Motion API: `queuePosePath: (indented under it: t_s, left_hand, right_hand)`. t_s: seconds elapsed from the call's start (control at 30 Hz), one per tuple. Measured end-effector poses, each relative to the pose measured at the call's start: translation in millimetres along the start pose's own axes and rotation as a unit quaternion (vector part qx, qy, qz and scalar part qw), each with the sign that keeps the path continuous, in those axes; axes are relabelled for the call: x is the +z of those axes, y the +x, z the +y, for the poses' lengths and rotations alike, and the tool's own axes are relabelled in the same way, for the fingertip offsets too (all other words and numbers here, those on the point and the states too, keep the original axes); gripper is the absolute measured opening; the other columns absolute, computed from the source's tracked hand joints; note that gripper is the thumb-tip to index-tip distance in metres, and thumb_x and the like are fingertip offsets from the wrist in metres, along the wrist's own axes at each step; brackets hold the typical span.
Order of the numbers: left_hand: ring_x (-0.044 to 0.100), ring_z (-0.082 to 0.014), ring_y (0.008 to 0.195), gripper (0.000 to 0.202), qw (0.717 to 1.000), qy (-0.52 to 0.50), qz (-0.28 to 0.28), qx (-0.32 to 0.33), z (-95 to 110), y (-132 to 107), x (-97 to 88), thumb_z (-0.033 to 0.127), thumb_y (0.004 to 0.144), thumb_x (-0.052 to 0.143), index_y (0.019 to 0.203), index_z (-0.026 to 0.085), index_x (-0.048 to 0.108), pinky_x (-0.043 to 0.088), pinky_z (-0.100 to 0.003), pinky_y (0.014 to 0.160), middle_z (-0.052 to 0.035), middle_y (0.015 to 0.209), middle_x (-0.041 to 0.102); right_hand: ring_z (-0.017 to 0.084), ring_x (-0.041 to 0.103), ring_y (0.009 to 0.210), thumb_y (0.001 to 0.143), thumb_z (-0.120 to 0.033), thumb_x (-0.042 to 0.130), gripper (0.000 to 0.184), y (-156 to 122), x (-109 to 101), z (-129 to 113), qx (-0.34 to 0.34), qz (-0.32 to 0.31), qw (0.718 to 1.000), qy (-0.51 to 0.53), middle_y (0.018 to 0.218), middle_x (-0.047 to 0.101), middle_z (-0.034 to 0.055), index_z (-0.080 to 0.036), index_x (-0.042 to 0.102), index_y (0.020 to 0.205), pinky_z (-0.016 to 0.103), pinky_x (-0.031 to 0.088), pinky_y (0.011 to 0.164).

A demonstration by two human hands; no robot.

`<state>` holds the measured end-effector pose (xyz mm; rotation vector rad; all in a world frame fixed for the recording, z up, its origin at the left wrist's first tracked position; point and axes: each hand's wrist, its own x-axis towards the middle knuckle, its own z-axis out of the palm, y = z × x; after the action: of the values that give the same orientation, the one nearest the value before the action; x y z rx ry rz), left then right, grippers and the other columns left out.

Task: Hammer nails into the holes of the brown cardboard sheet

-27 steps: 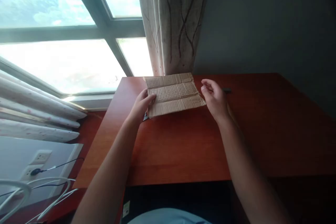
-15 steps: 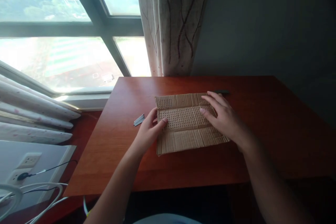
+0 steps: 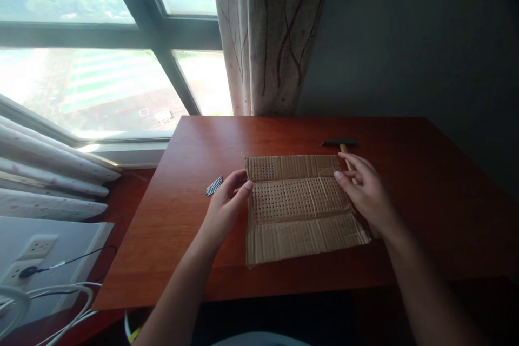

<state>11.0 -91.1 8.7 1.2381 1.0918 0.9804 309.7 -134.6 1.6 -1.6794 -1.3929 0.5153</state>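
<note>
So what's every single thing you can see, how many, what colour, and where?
cardboard sheet: one, brown with holes, between the hands
hammer: one, dark head, wooden handle, beyond the sheet's far right corner
thin metal rods: several, silvery, left of the sheet
desk: one, reddish-brown, underneath
window: one, grey-green frame, far left
curtains: two, pale patterned, left and behind desk
walls: two parts, grey right, white lower left
sockets: two, white, lower left
plug: one, black, in the nearer socket
cables: several, white and dark, lower left
left hand: one, bare, sheet's left edge
right hand: one, bare, sheet's right edge
</note>
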Motion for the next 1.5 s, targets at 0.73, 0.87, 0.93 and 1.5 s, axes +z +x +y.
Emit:
queuePosePath:
  t_s: [0.73, 0.87, 0.93, 1.5]
  left_hand:
    - [0.065, -0.0218, 0.099, 0.027, 0.998, -0.050, 0.022, -0.013, -8, 6, 0.6, 0.036, 0.086, 0.071, 0.105, 0.017, 0.070, 0.047, -0.029, 0.089, -0.0053, 0.103, 0.073]
    - [0.065, -0.0232, 0.100, 0.030, 0.998, -0.051, 0.026, -0.024, -11, 5, 2.5, 0.039, 0.086, 0.070, 0.106, 0.016, 0.070, 0.047, -0.030, 0.090, -0.0059, 0.105, 0.074]
    - [0.065, -0.0240, 0.100, 0.032, 0.998, -0.052, 0.032, -0.032, -12, 5, 3.2, 0.041, 0.084, 0.071, 0.105, 0.017, 0.070, 0.048, -0.030, 0.088, -0.0059, 0.104, 0.074]
    - [0.066, -0.0247, 0.095, 0.038, 0.999, -0.021, 0.031, -0.038, -23, 6, 2.8, 0.050, 0.086, 0.068, 0.103, 0.016, 0.070, 0.048, -0.029, 0.075, -0.0065, 0.099, 0.073]
  right_hand:
    - [0.019, 0.062, 0.088, 0.087, -0.037, 0.068, 0.041, 19, 11, -1, 0.009, -0.045, 0.999, 0.023, 0.135, 0.057, 0.0109, -0.021, 0.067, 0.124, 0.039, 0.060, 0.080]
    - [0.023, 0.062, 0.098, 0.089, -0.037, 0.064, 0.039, 16, 11, -4, -0.016, -0.058, 0.997, -0.045, 0.136, 0.057, 0.0116, -0.022, 0.066, 0.125, 0.043, 0.060, 0.085]
    - [0.026, 0.062, 0.108, 0.090, -0.038, 0.062, 0.038, 16, 10, -5, -0.026, -0.062, 0.995, -0.068, 0.139, 0.057, 0.0120, -0.022, 0.066, 0.125, 0.045, 0.060, 0.088]
    - [0.025, 0.058, 0.130, 0.087, 0.003, 0.037, 0.052, 4, 33, -43, -0.256, -0.082, 0.940, -0.211, 0.136, 0.065, 0.0114, -0.016, 0.069, 0.122, 0.049, 0.046, 0.115]
